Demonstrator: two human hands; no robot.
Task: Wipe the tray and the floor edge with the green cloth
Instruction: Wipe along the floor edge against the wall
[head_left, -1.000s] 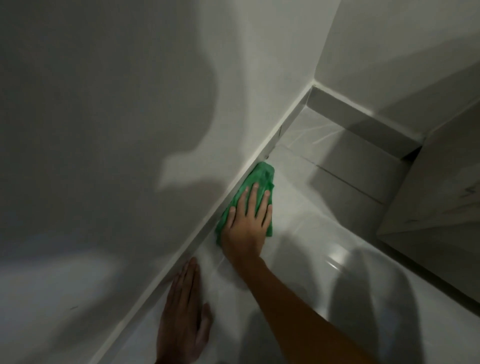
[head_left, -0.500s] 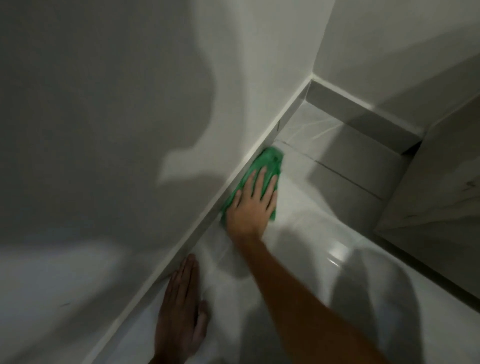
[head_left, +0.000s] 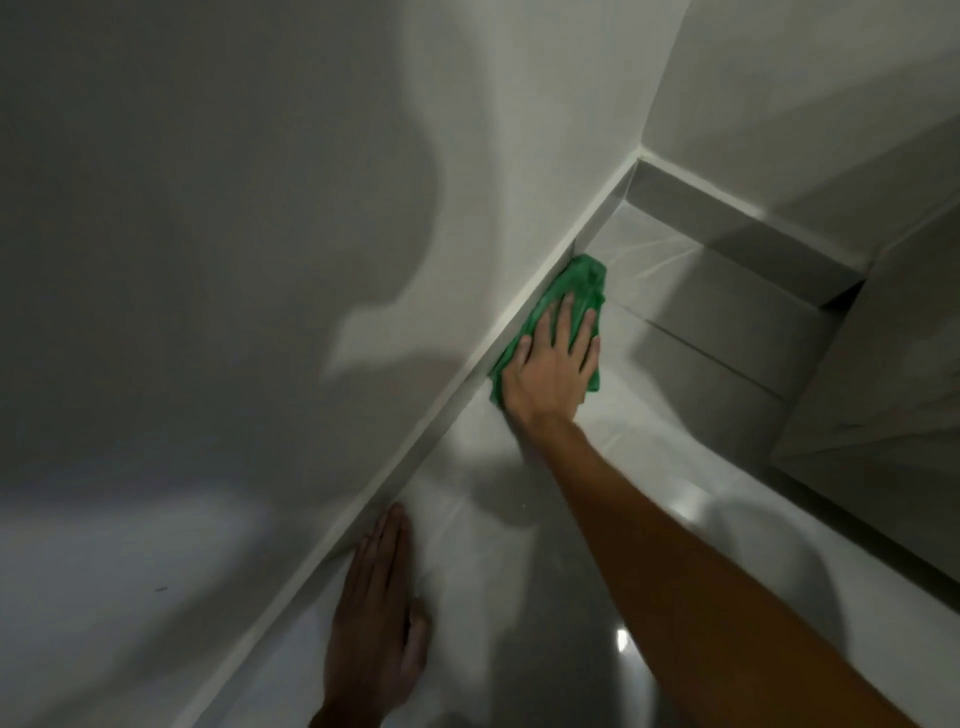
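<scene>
The green cloth lies bunched on the glossy white floor, pushed against the skirting along the left wall. My right hand presses flat on the cloth with fingers spread, covering its near half. My left hand rests flat on the floor beside the skirting, nearer to me, fingers together and holding nothing. No tray is in view.
A white wall fills the left side. The room's corner is just beyond the cloth, with a second skirting along the back wall. A pale cabinet stands at the right. The floor tiles reflect light.
My right hand has slid the cloth forward along the skirting toward the corner. My left hand has stayed flat on the floor.
</scene>
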